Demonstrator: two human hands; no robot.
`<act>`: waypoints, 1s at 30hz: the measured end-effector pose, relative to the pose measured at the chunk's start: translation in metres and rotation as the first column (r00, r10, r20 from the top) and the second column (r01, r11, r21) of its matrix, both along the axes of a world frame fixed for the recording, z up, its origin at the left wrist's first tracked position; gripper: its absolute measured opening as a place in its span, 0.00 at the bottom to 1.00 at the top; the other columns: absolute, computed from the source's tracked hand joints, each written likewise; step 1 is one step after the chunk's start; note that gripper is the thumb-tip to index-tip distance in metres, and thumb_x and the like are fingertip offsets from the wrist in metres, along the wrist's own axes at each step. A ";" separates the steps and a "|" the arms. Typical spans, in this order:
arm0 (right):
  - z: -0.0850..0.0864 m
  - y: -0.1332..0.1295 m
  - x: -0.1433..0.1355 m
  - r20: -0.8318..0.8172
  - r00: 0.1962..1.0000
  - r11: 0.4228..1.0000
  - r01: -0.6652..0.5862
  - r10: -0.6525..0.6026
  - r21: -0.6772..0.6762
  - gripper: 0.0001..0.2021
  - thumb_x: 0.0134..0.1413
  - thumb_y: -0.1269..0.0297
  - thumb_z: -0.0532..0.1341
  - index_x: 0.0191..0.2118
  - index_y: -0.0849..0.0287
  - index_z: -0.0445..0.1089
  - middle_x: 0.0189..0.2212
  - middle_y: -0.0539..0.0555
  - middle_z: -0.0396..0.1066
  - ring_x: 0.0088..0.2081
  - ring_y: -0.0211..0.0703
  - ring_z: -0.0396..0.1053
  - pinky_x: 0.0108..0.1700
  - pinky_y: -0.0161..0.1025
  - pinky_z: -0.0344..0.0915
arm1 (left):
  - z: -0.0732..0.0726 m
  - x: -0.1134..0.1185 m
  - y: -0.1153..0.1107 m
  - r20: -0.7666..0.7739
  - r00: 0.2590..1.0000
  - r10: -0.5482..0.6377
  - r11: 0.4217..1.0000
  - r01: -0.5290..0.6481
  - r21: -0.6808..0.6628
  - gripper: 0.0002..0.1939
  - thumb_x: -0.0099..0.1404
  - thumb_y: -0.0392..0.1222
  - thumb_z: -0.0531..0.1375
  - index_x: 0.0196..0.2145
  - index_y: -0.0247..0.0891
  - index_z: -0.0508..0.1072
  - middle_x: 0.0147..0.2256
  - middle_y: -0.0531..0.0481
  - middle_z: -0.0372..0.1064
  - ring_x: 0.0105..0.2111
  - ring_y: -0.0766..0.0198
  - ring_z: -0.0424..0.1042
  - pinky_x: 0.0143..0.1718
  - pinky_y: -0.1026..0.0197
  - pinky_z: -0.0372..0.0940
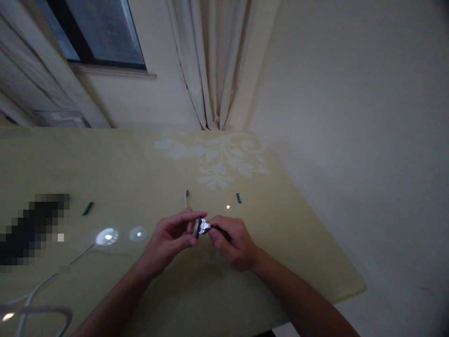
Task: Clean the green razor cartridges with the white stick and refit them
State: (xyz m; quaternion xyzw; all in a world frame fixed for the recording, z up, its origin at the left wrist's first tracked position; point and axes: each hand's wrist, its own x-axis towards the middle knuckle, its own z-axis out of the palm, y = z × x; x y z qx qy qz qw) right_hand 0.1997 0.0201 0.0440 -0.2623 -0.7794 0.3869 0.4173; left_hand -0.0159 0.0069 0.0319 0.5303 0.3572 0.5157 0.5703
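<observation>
A razor with a silver neck and dark handle is held above the table, its head facing left. My right hand is wrapped round the handle. The thumb and fingers of my left hand pinch the two ends of the razor's head. Beyond my hands, a small dark green-black piece lies to the right, and a thin pale stick with a dark tip lies just behind my left hand. Another dark green piece rests farther left.
The yellowish glossy table has a pale leaf pattern near its far edge. A white cable runs across its left side, near a pixelated dark object. Curtains and a window are behind; a wall stands right.
</observation>
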 end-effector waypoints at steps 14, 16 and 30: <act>-0.002 0.000 0.002 0.009 1.000 1.000 0.016 -0.015 -0.017 0.10 0.71 0.63 0.56 0.41 0.59 0.73 0.28 0.48 0.67 0.27 0.38 0.62 0.33 0.35 0.59 | -0.002 0.001 -0.001 0.012 1.000 0.000 1.000 0.000 -0.017 0.22 0.55 0.46 0.79 0.49 0.45 0.88 0.28 0.54 0.62 0.31 0.64 0.65 0.34 0.62 0.62; -0.003 0.000 0.002 0.001 1.000 1.000 0.004 -0.004 -0.023 0.10 0.71 0.63 0.57 0.41 0.59 0.74 0.28 0.48 0.67 0.28 0.37 0.62 0.34 0.35 0.60 | -0.003 0.001 -0.001 0.009 1.000 -0.008 1.000 0.008 -0.019 0.22 0.56 0.46 0.78 0.50 0.46 0.87 0.28 0.54 0.62 0.31 0.64 0.65 0.35 0.62 0.62; -0.001 0.000 0.001 0.018 1.000 1.000 0.008 -0.008 -0.003 0.10 0.71 0.63 0.56 0.42 0.59 0.74 0.29 0.49 0.69 0.28 0.39 0.64 0.35 0.36 0.61 | -0.003 0.001 0.001 -0.008 1.000 0.011 1.000 -0.011 0.000 0.21 0.57 0.46 0.78 0.49 0.45 0.88 0.27 0.54 0.63 0.32 0.62 0.64 0.35 0.61 0.62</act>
